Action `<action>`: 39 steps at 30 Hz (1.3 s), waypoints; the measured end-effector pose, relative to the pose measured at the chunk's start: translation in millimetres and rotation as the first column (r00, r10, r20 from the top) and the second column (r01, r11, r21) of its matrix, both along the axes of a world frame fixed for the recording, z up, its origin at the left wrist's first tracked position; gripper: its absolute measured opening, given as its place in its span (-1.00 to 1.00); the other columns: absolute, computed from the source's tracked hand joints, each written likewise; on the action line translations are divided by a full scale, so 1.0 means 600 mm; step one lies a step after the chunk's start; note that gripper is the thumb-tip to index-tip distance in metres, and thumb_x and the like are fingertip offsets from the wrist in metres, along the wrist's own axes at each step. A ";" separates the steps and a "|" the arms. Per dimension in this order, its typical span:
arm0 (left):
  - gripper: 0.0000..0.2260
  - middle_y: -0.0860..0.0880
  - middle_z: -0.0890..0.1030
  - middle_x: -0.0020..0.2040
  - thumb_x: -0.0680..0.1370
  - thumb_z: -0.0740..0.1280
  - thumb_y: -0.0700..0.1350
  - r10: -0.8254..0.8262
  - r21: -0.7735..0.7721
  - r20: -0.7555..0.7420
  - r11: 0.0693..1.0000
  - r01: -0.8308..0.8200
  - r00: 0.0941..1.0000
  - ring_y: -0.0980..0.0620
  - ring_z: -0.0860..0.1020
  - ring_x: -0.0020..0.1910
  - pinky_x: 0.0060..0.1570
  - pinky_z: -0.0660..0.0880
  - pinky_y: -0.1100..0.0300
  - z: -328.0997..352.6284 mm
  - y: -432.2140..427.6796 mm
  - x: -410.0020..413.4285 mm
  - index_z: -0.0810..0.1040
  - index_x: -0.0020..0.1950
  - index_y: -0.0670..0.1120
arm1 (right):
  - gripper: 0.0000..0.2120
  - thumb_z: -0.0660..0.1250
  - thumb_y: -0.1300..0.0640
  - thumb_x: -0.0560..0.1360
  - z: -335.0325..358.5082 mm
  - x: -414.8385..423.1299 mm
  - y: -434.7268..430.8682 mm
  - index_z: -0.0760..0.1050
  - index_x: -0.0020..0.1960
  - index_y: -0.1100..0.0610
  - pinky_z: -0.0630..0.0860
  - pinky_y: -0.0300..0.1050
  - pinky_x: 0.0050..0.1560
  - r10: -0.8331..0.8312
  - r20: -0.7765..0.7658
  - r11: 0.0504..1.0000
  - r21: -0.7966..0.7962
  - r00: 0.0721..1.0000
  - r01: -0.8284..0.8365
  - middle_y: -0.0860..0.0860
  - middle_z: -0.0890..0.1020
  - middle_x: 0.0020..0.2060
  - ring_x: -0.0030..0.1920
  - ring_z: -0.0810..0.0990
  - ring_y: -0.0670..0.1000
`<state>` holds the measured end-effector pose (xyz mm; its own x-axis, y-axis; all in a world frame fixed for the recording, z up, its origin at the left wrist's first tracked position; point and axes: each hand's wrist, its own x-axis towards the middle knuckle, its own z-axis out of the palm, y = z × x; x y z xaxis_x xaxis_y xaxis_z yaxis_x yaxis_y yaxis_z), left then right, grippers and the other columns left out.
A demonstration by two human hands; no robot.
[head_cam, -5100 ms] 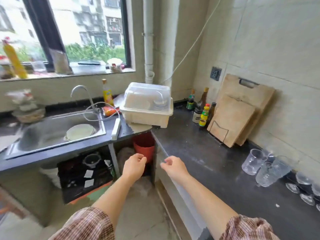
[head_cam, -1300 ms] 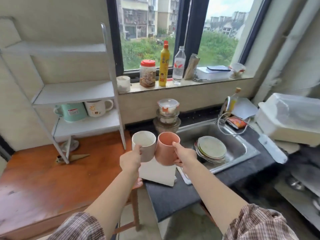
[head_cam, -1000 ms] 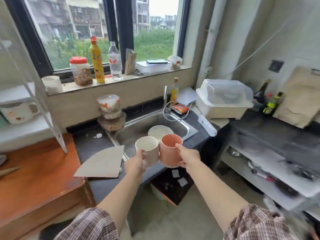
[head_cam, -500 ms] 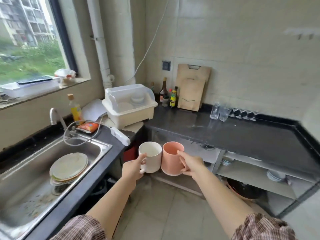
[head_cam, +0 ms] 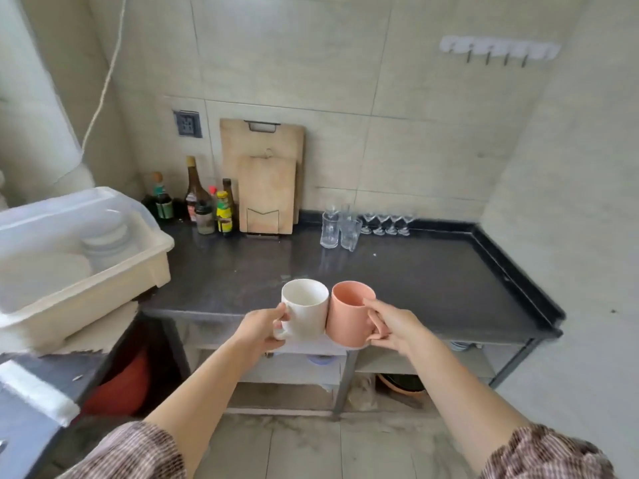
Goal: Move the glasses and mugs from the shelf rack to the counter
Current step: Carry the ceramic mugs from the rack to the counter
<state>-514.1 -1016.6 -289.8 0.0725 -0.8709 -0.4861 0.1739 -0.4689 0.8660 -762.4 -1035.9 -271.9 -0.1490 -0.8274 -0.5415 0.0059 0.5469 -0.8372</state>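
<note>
Left hand (head_cam: 257, 331) fingers clamp the white mug (head_cam: 305, 309) handle; right hand (head_cam: 397, 328) fingers clamp the pink mug (head_cam: 349, 314) handle. Both mugs upright, touching, above the desk (head_cam: 432, 281) front edge for set-down.

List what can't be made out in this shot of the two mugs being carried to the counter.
- Head view: the white mug handle is mostly covered by the left hand.
- The shelf under the counter: contents shadowed and hidden by the counter edge.
- The glasses at the back: too small and clear to count surely.
- The shelf rack: out of frame.
</note>
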 end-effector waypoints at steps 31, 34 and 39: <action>-0.78 -0.12 0.60 0.12 0.54 0.34 0.00 0.026 0.186 0.057 0.982 -0.036 0.998 -0.08 0.53 0.18 0.25 0.40 0.09 -0.187 -0.737 -0.466 0.66 0.08 -0.09 | -0.48 0.46 -0.06 0.40 -0.171 -0.367 -0.762 0.51 0.22 0.26 0.60 0.01 0.09 -0.193 -0.098 0.951 0.226 0.976 0.210 0.11 0.59 0.08 -0.03 0.59 0.08; -0.85 -0.08 0.62 0.07 0.51 0.38 0.02 0.069 0.197 0.083 0.977 -0.084 0.994 -0.06 0.52 0.17 0.33 0.37 0.02 -0.208 -0.767 -0.479 0.66 -0.02 -0.02 | -0.49 0.45 -0.06 0.41 -0.189 -0.365 -0.798 0.51 0.20 0.26 0.59 0.02 0.13 -0.208 -0.080 0.940 0.260 0.975 0.222 0.07 0.57 -0.08 -0.13 0.59 0.05; -0.81 -0.01 0.58 -0.11 0.50 0.39 0.04 0.101 0.169 0.093 0.979 -0.116 0.991 0.02 0.52 0.00 0.17 0.40 0.12 -0.234 -0.806 -0.493 0.63 -0.31 0.09 | -0.51 0.45 -0.09 0.40 -0.219 -0.354 -0.845 0.50 0.17 0.22 0.58 0.01 0.14 -0.247 -0.072 0.923 0.286 0.966 0.258 0.03 0.53 -0.19 -0.26 0.52 -0.01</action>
<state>-809.9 -1500.3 -430.2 0.2086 -0.7584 -0.6175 0.1625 -0.5957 0.7866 -974.9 -1542.7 -403.2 -0.3547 -0.5674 -0.7432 0.1503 0.7499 -0.6442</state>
